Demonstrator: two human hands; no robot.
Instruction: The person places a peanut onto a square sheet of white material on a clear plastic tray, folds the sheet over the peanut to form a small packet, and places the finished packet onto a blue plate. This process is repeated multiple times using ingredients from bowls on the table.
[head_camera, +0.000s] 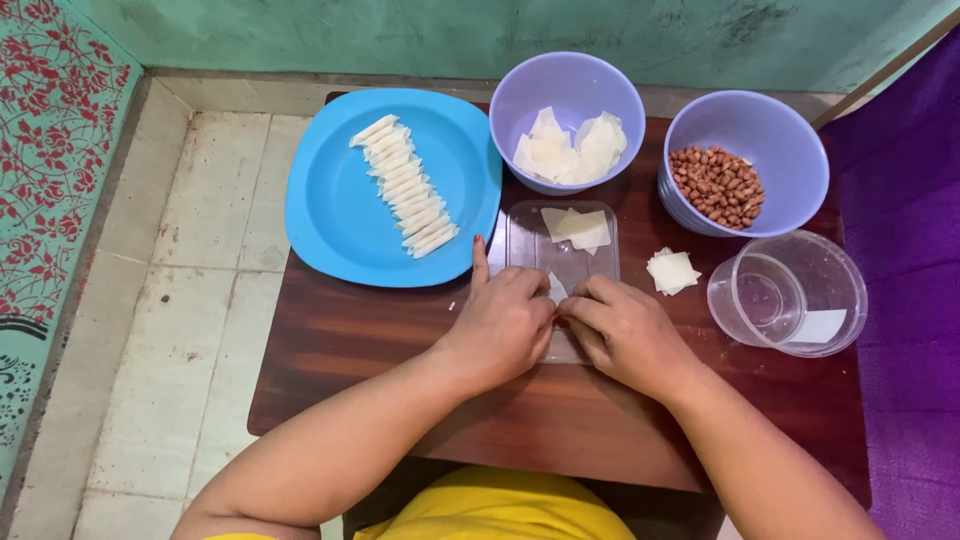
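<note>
We look down on a small dark-brown wooden table (380, 340) with both of our hands meeting at its centre. Our left hand (500, 325) and right hand (625, 335) are curled, fingertips pinched together on a small white pastry wrapper piece (556, 289) that peeks out between them. It lies over a clear flat plastic lid (560, 262), probably kept there as a clean working surface. Our left index finger points out toward 12 o'clock, free of the pinch.

At 12 o'clock on the same lid lie a few more cream square wrappers (577, 228), close enough to take one at a time. At 10 o'clock sits a blue plastic plate (335, 215) carrying a neat row of thin white rolled sticks (405, 187), laid side by side, which keeps them apart. At 12 o'clock beyond the lid stands a lilac plastic bowl of cut wrapper squares (567, 148); at 1 o'clock a second lilac bowl holds red-brown peanuts (718, 184). At 3 o'clock lies a small stack of white squares (672, 271), and just past it a clear round plastic container (790, 292) lies tipped on its side.
</note>
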